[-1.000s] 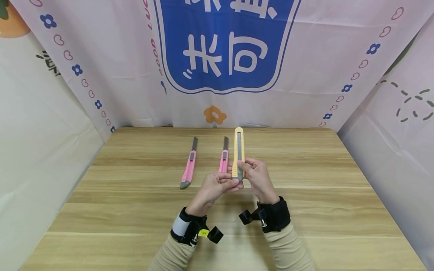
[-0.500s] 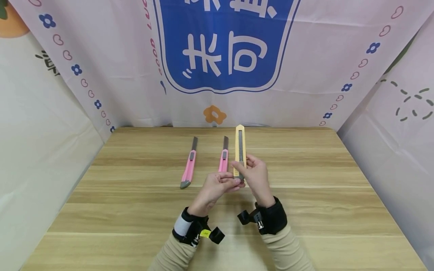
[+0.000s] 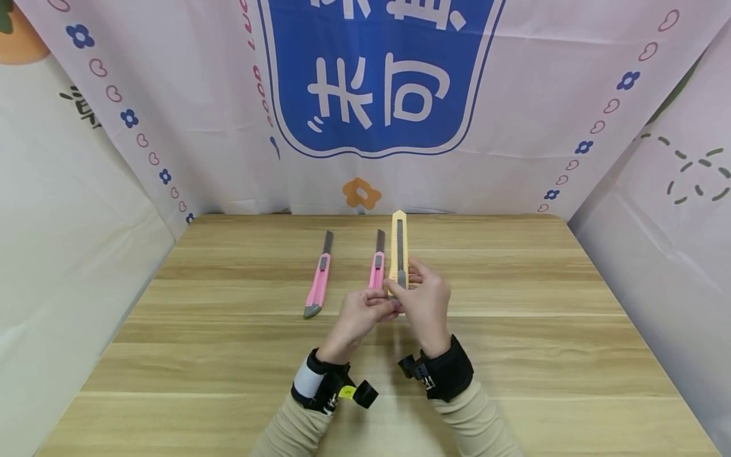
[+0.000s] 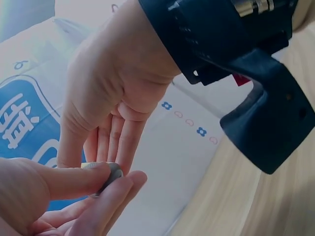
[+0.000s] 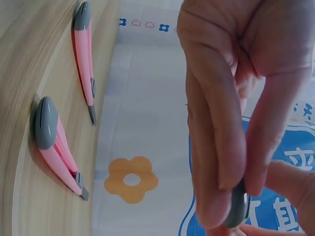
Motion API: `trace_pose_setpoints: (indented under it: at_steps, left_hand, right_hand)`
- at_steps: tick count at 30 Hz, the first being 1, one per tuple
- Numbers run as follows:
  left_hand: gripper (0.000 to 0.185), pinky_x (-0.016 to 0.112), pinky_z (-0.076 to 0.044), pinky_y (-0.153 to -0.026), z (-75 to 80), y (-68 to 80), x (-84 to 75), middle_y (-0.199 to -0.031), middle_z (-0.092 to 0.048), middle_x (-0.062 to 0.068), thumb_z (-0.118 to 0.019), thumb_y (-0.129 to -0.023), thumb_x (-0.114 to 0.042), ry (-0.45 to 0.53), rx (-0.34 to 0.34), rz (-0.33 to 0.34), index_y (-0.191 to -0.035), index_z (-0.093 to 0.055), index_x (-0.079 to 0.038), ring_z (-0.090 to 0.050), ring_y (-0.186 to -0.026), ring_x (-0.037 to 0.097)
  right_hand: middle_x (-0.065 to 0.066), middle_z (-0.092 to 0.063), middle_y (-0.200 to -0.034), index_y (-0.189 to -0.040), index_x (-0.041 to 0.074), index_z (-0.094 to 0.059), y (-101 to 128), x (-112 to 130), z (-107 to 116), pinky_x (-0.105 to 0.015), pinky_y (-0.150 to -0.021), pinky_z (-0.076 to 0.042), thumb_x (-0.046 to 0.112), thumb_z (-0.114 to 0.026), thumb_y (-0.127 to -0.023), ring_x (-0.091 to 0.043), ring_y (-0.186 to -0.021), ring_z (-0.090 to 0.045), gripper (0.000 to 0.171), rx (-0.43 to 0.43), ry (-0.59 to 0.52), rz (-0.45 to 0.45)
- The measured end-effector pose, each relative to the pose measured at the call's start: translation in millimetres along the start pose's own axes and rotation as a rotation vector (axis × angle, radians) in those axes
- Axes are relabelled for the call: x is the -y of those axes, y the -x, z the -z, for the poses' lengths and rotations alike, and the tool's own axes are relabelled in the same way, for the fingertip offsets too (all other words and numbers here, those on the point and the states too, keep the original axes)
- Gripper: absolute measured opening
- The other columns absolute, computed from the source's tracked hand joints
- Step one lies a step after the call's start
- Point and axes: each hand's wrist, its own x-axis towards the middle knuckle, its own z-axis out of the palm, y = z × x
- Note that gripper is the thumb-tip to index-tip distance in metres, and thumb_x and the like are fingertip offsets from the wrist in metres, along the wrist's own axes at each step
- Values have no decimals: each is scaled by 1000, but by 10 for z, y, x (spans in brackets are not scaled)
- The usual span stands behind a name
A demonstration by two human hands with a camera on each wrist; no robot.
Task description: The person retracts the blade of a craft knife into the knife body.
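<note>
From the head view, both forearms reach forward over the wooden table (image 3: 514, 355), wrists strapped with black bands, and the hands meet above its middle. The right hand (image 3: 425, 303) holds the yellow utility knife (image 3: 398, 249) upright, fingers curled round its lower body, the knife's tip rising beyond the fingers. The left hand (image 3: 360, 315), palm turned inward, pinches the knife's grey end just beside the right hand's thumb. Beyond the left hand lie two pink utility knives (image 3: 318, 284), one just past its fingertips, the other (image 3: 376, 270) further to its left. In the left wrist view, thumb and forefinger of the left hand (image 4: 54, 196) pinch the grey end cap (image 4: 109, 173), the right hand (image 4: 115, 93) above with fingers straight down. In the right wrist view, the right hand (image 5: 236, 98) has fingers pressed together on the cap (image 5: 237, 209).
</note>
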Motion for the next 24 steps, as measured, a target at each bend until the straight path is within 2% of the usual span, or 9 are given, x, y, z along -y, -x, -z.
trace_pose_setpoints:
  at_steps: [5, 10, 14, 18, 24]
  left_hand:
    - [26, 31, -62, -81, -2, 6, 6, -105, -71, 28, -63, -88, 2, -66, 16, -55, -113, -64, 9, -74, -86, 18]
    - [25, 27, -61, -82, 16, 8, 6, -105, -72, 23, -67, -88, -5, -147, 86, -51, -110, -67, 6, -73, -88, 16]
    - [28, 28, -60, -86, 73, 10, 6, -111, -72, 20, -67, -89, -10, -234, 150, -49, -114, -68, 2, -73, -96, 20]
    - [34, 31, -59, -91, 122, 15, -13, -118, -69, 19, -64, -92, -13, -256, 181, -43, -123, -63, 0, -71, -104, 27]
    - [36, 38, -57, -97, 180, 20, -65, -122, -67, 21, -61, -94, -14, -199, 158, -1, -127, -60, -1, -69, -108, 27]
  right_hand:
    - [-22, -74, -97, -112, -8, -67, 7, 14, -3, -42, -71, -61, 11, -83, -71, -31, -81, -73, 49, 6, 17, -23]
    - [-25, -74, -95, -111, -8, -67, -29, -21, 30, -40, -71, -62, 8, -81, -73, -33, -83, -72, 44, 78, -6, -136]
    - [-26, -73, -94, -112, -9, -66, -71, -46, 35, -37, -70, -62, 7, -79, -73, -33, -85, -72, 44, 132, -14, -173]
    - [-25, -74, -95, -112, -8, -67, -119, -107, 25, -37, -69, -62, 10, -80, -73, -33, -84, -72, 45, 149, 38, -184]
    - [-23, -73, -102, -116, -4, -66, -239, -310, 26, -33, -65, -60, 13, -78, -75, -32, -83, -72, 46, 182, 167, -277]
